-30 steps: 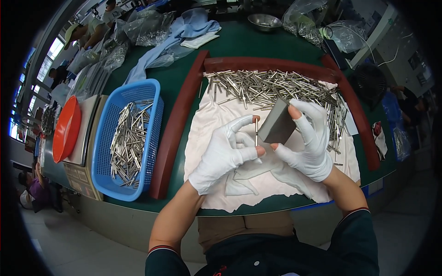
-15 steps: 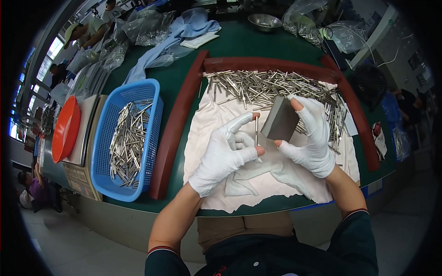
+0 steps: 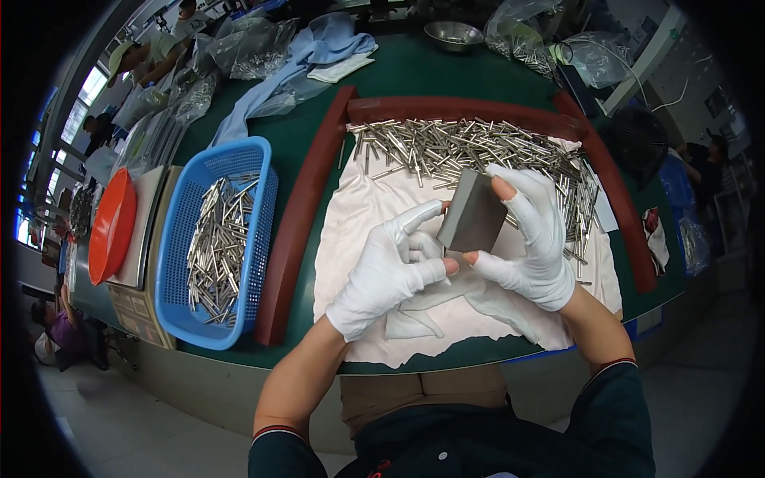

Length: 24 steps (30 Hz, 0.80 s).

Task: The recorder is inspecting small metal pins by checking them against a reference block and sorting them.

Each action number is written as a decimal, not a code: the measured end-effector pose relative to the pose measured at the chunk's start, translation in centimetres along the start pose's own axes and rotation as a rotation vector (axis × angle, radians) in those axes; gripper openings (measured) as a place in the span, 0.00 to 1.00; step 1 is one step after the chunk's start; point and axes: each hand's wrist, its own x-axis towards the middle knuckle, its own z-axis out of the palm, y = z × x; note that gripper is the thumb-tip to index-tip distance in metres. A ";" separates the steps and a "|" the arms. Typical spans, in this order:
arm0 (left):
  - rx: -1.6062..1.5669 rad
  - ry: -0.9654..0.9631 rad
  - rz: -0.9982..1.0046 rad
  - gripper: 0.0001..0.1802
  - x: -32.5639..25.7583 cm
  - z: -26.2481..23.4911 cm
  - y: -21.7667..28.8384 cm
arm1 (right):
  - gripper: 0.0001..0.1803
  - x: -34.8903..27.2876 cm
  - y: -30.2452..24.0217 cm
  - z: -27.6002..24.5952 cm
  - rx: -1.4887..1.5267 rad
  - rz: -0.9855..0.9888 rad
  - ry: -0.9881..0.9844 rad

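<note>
One grey block (image 3: 478, 219): leaning in the right hand (image 3: 543, 255), whose fingers are clamping it, forefinger at the upper right corner, thumb at the lower edge; I'm reading its long edge as slanting from lower left to upper right.
Slim metal pin (image 3: 442, 252): mostly hiding at the block's left edge; I'm judging it pinched end to end between left forefinger and thumb, long axis running nearly upright in view.
Left hand (image 3: 382, 271): sitting nearer the pin, just left of the block.
Contact: I'm failing to tell whether block and pin are touching.
Pale cloth (image 3: 343, 231): lying beneath both hands, the metal pile (image 3: 462, 147) spreading beyond them.
Change: the block is standing farther left than half a second ago, covering a pin that was showing clear.
</note>
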 end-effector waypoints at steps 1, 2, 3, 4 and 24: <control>0.017 -0.007 0.004 0.40 0.0 -0.1 0.1 | 0.47 0.0 0.0 -0.1 0.000 0.002 0.000; 0.017 -0.007 0.004 0.40 0.0 -0.2 0.2 | 0.48 0.0 0.2 -0.2 -0.019 -0.015 -0.017; -0.007 -0.011 -0.013 0.40 0.0 -0.3 0.4 | 0.49 0.0 0.3 -0.4 -0.038 -0.032 -0.035; -0.030 -0.016 -0.030 0.40 0.0 -0.3 0.5 | 0.49 -0.1 0.6 -0.6 -0.038 -0.032 -0.036; -0.014 -0.007 0.013 0.38 0.2 0.5 -0.2 | 0.48 0.0 -0.1 0.0 -0.019 -0.035 -0.005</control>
